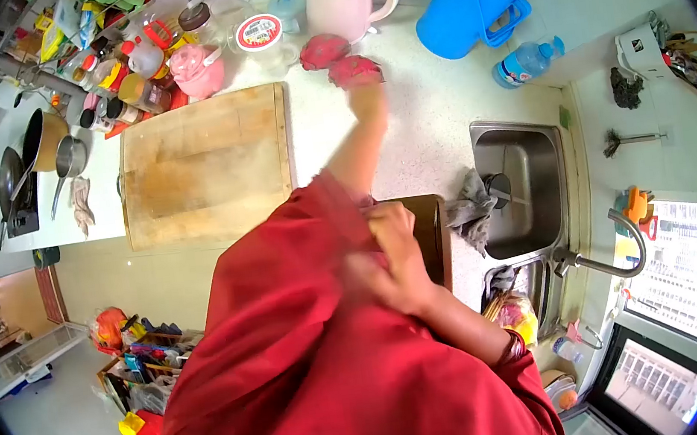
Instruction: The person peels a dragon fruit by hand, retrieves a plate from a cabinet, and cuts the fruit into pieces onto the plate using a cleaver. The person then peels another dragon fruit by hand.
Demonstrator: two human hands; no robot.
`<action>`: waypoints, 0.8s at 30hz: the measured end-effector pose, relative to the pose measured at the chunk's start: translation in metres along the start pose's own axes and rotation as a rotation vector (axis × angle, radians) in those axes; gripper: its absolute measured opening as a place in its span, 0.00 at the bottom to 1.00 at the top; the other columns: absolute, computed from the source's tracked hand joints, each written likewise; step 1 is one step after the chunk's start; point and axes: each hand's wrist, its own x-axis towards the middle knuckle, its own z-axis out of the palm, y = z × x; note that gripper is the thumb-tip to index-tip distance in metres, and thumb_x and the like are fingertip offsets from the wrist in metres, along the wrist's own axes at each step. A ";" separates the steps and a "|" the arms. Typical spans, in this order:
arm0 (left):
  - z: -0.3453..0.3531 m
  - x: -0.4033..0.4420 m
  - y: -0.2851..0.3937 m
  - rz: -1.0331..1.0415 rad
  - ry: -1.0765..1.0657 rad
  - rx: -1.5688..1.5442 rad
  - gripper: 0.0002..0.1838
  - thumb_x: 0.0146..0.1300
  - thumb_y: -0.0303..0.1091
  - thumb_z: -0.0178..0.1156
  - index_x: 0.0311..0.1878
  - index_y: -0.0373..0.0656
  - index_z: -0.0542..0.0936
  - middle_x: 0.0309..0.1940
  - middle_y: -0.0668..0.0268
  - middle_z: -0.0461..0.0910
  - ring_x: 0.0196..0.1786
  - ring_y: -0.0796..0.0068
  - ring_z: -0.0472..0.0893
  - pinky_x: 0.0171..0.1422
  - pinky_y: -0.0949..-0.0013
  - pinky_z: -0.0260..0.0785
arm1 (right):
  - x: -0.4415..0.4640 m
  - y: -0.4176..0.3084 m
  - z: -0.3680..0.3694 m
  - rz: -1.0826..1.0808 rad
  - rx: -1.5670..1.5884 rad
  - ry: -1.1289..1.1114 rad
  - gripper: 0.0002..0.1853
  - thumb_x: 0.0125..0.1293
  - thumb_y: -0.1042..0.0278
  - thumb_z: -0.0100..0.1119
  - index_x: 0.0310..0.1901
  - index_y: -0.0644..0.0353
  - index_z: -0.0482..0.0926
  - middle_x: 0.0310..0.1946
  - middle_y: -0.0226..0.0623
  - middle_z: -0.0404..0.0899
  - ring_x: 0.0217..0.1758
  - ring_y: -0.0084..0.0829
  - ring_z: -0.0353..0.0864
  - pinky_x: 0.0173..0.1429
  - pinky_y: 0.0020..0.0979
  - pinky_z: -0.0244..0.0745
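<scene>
Two red dragon fruits (325, 51) lie side by side on the white counter. My left hand (367, 101) reaches forward to the nearer dragon fruit (354, 71) and meets its near edge in this view. Blur and the angle hide its fingers, so whether they are closed on the fruit does not show. My right hand (400, 254) is bent in front of my chest, with its partly blurred fingers gripping the red sleeve (331, 198) of my left arm. A large wooden cutting board (205, 165) lies on the counter to the left.
A pink kettle (339, 4), blue thermos (474, 1) and blue bottle (527, 64) stand at the back. Jars and a pink pot (198, 70) crowd the back left. Pans (43, 136) sit far left. A steel sink (566, 184) with a grey cloth (472, 208) is at right.
</scene>
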 end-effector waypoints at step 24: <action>0.013 0.032 0.025 1.838 -0.668 2.105 0.36 0.42 0.41 0.78 0.55 0.43 0.74 0.47 0.61 0.79 0.50 0.59 0.81 0.57 0.55 0.69 | 0.080 0.046 0.148 0.418 2.099 -0.398 0.23 0.73 0.79 0.40 0.67 0.66 0.73 0.60 0.38 0.82 0.60 0.31 0.80 0.63 0.31 0.76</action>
